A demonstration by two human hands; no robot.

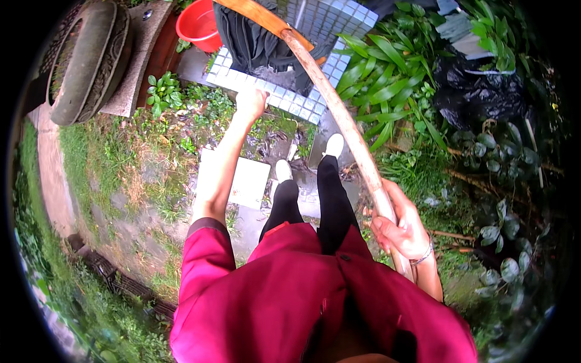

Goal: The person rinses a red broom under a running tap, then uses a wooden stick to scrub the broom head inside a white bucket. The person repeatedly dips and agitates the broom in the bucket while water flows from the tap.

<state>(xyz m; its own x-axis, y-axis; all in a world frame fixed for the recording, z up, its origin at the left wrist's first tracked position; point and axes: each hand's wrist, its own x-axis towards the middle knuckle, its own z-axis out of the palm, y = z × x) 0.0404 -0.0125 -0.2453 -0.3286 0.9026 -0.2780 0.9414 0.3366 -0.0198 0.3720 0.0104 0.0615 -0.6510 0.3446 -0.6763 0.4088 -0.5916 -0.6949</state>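
Observation:
My right hand (399, 222) grips the wooden handle (338, 104) of a mop near its lower end in the picture. The handle runs up to an orange wooden mop head (261, 18). Dark cloth strips (254, 43) hang from that head into a basin (290, 105) faced with small pale blue tiles. My left hand (252, 104) is at the basin's front rim, its fingers curled. Glare washes it out, so whether it grips the rim or only rests there is unclear. Part of the basin's inside shows wet beneath the strips.
A red plastic basin (199, 27) stands beyond the tiled basin, to the left. Farther left is a large round planter (86, 63). Broad-leaved plants (386, 86) and a black plastic bag (481, 90) lie right. A pale slab (249, 181) lies near my feet.

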